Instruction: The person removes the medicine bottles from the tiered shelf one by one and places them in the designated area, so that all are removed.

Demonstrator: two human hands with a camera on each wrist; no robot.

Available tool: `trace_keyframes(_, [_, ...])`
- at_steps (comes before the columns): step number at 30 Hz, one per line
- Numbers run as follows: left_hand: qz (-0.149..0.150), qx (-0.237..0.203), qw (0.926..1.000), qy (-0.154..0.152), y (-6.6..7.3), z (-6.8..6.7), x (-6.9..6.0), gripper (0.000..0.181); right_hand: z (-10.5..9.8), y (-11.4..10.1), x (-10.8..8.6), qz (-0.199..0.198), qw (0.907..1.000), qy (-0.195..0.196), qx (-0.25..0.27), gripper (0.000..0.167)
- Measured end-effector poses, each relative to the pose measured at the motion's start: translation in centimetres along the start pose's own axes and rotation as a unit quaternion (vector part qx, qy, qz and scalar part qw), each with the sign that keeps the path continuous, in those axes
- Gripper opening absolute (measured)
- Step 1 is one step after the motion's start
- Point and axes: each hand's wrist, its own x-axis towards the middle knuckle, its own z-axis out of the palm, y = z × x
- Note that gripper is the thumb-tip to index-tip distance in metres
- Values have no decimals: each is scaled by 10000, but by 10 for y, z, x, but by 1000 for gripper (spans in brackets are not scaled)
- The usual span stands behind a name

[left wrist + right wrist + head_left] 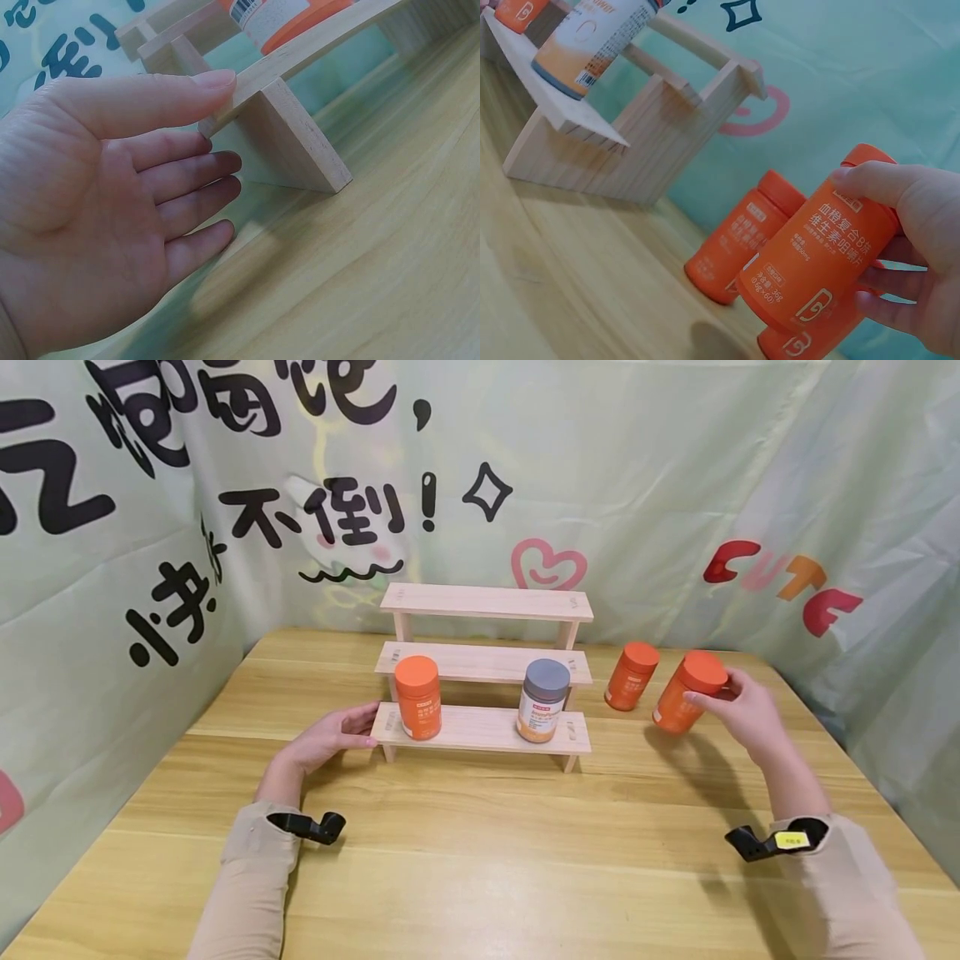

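Note:
A three-tier wooden display stand (480, 728) stands on the table. My left hand (330, 739) holds the left end of its lowest step, thumb at the front corner and index fingertip against the end (251, 94). On that step sit an orange bottle (420, 702) at the left and a grey-capped bottle (542, 706) at the right. My right hand (742, 706) grips another orange bottle (817, 240) near its cap, tilted and raised off the table. Beside it stands an orange bottle (632, 678); in the right wrist view a further orange bottle (802, 343) shows partly behind the held one.
The stand's middle step (480, 662) and top step (483, 602) rise behind the lowest one. A printed cloth (637, 485) hangs around the back and sides of the wooden table (480, 852).

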Motion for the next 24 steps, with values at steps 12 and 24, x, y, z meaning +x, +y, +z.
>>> trace_keyframes(12, [12,-25,10000,-14,-1,0,1,78,10,12,-4,-2,9999,-135,6,68])
trace_keyframes(24, [21,46,10000,-4,-1,-1,0,78,17,11,-3,100,9995,-312,31,70])
